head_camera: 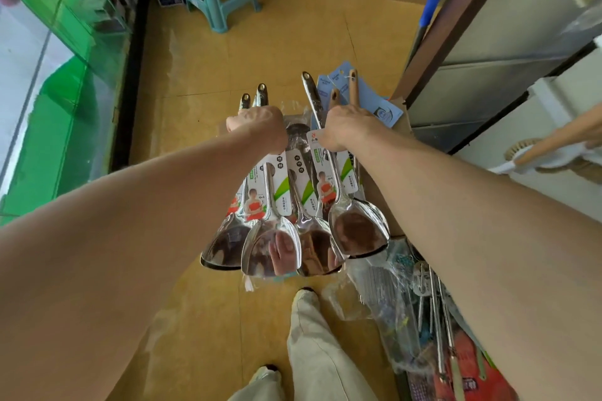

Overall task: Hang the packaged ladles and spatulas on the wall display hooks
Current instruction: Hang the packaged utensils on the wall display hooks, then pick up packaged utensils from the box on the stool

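Now, your left hand [257, 127] is clenched around the handles of the packaged spatulas [272, 247], their blades hanging toward six o'clock. At its three o'clock, your right hand [350, 130] grasps another steel spatula [356, 233] along with the wooden-handled utensils [353, 85], which stick out toward twelve. A pile of bagged utensils [433, 319] lies at five o'clock.

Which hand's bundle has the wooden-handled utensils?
The right hand's bundle: two tan wooden handles backed by pale blue cards stick up above it. Above the left hand's bundle only shiny steel handle tips show.
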Motion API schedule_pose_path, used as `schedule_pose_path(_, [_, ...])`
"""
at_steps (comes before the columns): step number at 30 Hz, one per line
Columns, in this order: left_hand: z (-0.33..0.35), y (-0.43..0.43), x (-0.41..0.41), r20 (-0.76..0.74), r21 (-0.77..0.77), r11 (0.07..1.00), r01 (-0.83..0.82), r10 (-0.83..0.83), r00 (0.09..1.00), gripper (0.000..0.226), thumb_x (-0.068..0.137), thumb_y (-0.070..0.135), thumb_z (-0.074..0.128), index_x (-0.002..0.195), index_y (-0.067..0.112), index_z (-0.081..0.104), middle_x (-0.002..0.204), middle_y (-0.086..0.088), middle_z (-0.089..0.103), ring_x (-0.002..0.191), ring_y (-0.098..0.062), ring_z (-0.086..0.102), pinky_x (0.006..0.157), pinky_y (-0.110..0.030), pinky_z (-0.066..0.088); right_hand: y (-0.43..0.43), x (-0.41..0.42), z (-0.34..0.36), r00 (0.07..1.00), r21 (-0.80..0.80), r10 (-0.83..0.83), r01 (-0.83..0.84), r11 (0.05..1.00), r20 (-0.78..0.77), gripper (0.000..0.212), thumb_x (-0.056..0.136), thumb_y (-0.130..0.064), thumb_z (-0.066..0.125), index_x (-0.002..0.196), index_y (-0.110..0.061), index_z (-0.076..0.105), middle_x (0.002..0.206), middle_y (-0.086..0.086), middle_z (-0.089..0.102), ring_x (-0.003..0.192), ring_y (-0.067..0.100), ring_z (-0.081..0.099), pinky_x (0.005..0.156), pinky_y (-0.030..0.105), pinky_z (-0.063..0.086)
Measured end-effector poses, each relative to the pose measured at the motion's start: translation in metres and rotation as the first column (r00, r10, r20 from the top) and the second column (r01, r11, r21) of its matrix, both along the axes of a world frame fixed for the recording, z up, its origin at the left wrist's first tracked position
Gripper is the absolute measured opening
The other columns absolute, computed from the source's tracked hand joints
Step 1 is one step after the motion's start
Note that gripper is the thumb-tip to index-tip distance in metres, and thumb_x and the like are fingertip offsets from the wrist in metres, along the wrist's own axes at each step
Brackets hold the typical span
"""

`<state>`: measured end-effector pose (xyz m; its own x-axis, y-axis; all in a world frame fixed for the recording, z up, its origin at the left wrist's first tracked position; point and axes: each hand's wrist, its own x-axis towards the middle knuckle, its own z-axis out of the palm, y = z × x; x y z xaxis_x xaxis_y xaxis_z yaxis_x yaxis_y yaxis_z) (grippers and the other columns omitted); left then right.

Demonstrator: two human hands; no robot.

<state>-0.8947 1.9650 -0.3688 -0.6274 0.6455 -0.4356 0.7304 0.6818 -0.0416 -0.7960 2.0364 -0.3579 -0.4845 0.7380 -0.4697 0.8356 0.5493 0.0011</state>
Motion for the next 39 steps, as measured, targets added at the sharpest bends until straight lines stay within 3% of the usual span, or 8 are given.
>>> schedule_pose_path(7, [0.042,-0.033,0.042,-0.023,0.106,0.980,0.169,-0.168,0.986,0.024,0.088,0.011,0.058,0.112,0.006,0.056,0.098,-0.009,0.058,0.101,-0.026,0.058,0.095,-0.040,0.049,-0.051,0.045,0.042,0.993,0.054,-0.092,0.096,0.994,-0.078,0.035,0.092,-0.015,0.057,0.124,-0.003,0.052,0.124,0.013,0.056,0.112,0.031,0.056,0.075,0.034,0.042])
schedule_pose_path(13, [0.084,-0.069,0.085,-0.094,0.199,0.909,0.365,-0.353,0.931,0.013,0.090,0.016,0.058,0.101,0.011,0.053,0.111,-0.009,0.061,0.107,-0.028,0.058,0.095,-0.040,0.047,-0.101,0.091,0.079,0.974,0.139,-0.161,0.184,0.973,-0.160,0.037,0.091,-0.019,0.056,0.126,-0.009,0.053,0.129,0.010,0.055,0.116,0.030,0.054,0.088,0.034,0.045])
schedule_pose_path(17, [0.110,-0.089,0.118,-0.146,0.247,0.858,0.451,-0.427,0.893,0.028,0.091,0.021,0.056,0.117,0.012,0.056,0.114,-0.007,0.060,0.109,-0.027,0.055,0.091,-0.037,0.041,-0.138,0.126,0.106,0.962,0.199,-0.200,0.236,0.951,-0.187,0.033,0.091,-0.022,0.056,0.122,-0.010,0.055,0.125,0.010,0.057,0.113,0.029,0.057,0.078,0.030,0.043])
schedule_pose_path(22, [0.141,-0.111,0.164,-0.191,0.324,0.777,0.539,-0.504,0.842,0.028,0.089,0.025,0.057,0.116,0.015,0.058,0.119,-0.007,0.060,0.113,-0.028,0.055,0.094,-0.037,0.039,-0.177,0.174,0.143,0.941,0.224,-0.279,0.319,0.921,-0.192,0.022,0.091,-0.019,0.055,0.110,-0.008,0.059,0.119,0.012,0.061,0.109,0.030,0.059,0.074,0.031,0.043])
schedule_pose_path(25, [0.159,-0.124,0.197,-0.207,0.341,0.725,0.599,-0.563,0.800,0.030,0.090,0.022,0.056,0.118,0.011,0.056,0.121,-0.010,0.059,0.115,-0.031,0.053,0.093,-0.038,0.039,-0.198,0.206,0.158,0.920,0.257,-0.339,0.381,0.888,-0.195,0.025,0.091,-0.015,0.055,0.115,-0.006,0.059,0.119,0.011,0.061,0.109,0.029,0.059,0.075,0.031,0.043])
schedule_pose_path(28, [0.175,-0.135,0.233,-0.230,0.335,0.670,0.662,-0.623,0.747,0.031,0.089,0.020,0.054,0.119,0.011,0.056,0.122,-0.009,0.057,0.116,-0.031,0.052,0.093,-0.037,0.040,-0.215,0.241,0.165,0.897,0.295,-0.393,0.438,0.849,-0.200,0.029,0.090,-0.012,0.051,0.118,-0.007,0.058,0.120,0.010,0.061,0.111,0.027,0.058,0.089,0.035,0.043])
schedule_pose_path(34, [0.197,-0.163,0.318,-0.270,0.357,0.527,0.771,-0.732,0.625,0.018,0.090,0.019,0.052,0.106,0.013,0.057,0.108,-0.006,0.061,0.099,-0.028,0.058,0.076,-0.035,0.042,-0.265,0.323,0.187,0.824,0.301,-0.499,0.564,0.769,-0.269,0.040,0.093,-0.015,0.048,0.133,-0.015,0.049,0.130,0.009,0.055,0.118,0.028,0.054,0.086,0.034,0.046])
schedule_pose_path(39, [0.206,-0.203,0.396,-0.296,0.337,0.421,0.842,-0.801,0.519,0.040,0.091,0.022,0.051,0.130,0.015,0.049,0.123,-0.007,0.058,0.118,-0.028,0.053,0.097,-0.041,0.041,-0.317,0.396,0.196,0.748,0.313,-0.602,0.663,0.680,-0.279,0.027,0.090,-0.012,0.049,0.115,-0.010,0.058,0.117,0.007,0.060,0.107,0.025,0.059,0.072,0.029,0.041])
